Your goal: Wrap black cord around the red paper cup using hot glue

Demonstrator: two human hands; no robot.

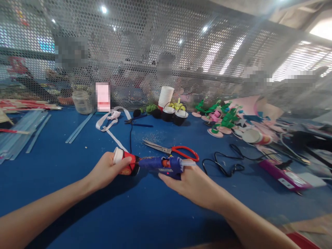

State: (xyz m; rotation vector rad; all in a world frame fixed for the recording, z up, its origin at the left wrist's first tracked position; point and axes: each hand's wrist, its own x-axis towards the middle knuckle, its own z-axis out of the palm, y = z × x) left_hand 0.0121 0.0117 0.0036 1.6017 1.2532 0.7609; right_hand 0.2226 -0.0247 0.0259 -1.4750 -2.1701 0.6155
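Well in from the blue surface's (pixel 124 218) far edge, the left hand (pixel 107 170) curls round a red, black and white paper cup (pixel 133 166), likely light, crushable, best held near its rim. The right hand (pixel 194 185) grips a blue plastic glue gun (pixel 154 164).

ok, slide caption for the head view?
Left hand holds a red cup; right hand points a blue glue gun at it.

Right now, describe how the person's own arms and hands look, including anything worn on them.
The bare, ungloved left hand and bare, ungloved right hand show no watch or bracelet at the wrist. Some fingers are hidden, so rings cannot be ruled out. The slender left forearm and slender right forearm taper toward the wrists, with no sleeves or clear markings in view.
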